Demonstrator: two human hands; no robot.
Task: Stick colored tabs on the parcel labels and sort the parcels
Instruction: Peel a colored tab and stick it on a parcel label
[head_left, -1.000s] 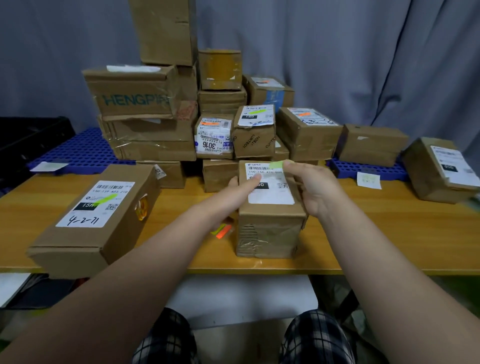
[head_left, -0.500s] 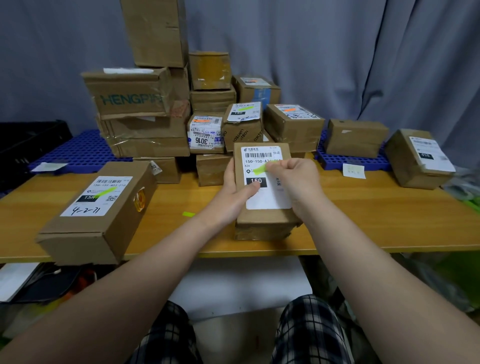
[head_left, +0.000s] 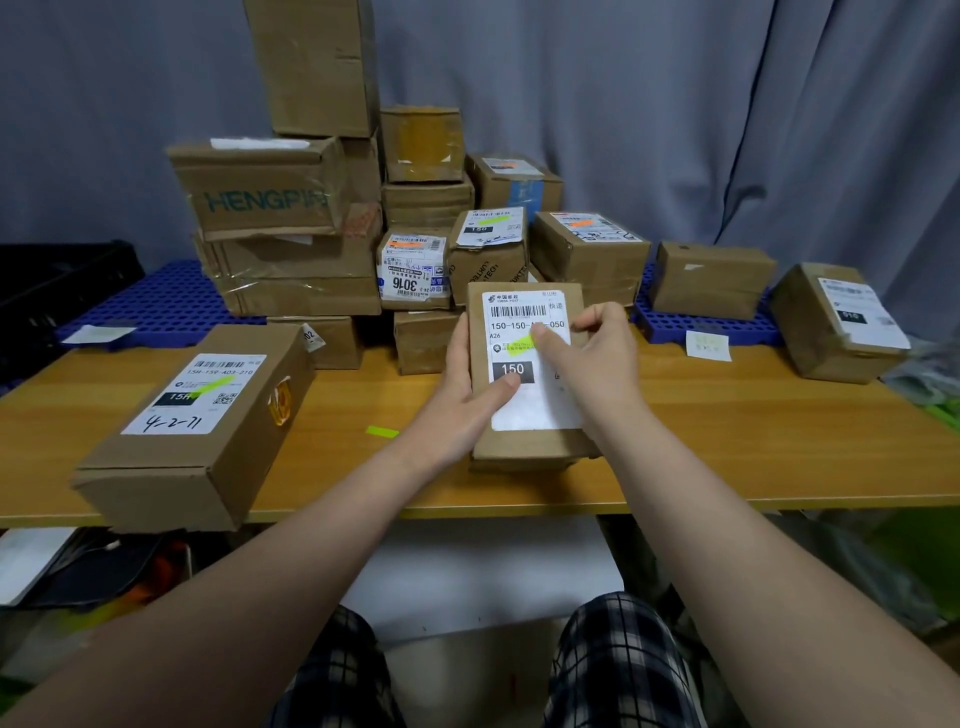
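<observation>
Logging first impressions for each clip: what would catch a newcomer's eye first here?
At centre, the left hand grips a small parcel while the right hand presses a green tab onto its white label. To the left lies a larger box already tabbed green. Behind them, a stack of boxes rises against the grey curtain.

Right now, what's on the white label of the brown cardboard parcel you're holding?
A yellow-green tab, pressed by the right hand's fingertip; the left hand grips the parcel, thumb on the black 150 block. The right hand covers the tab's right end and some digits.
</observation>
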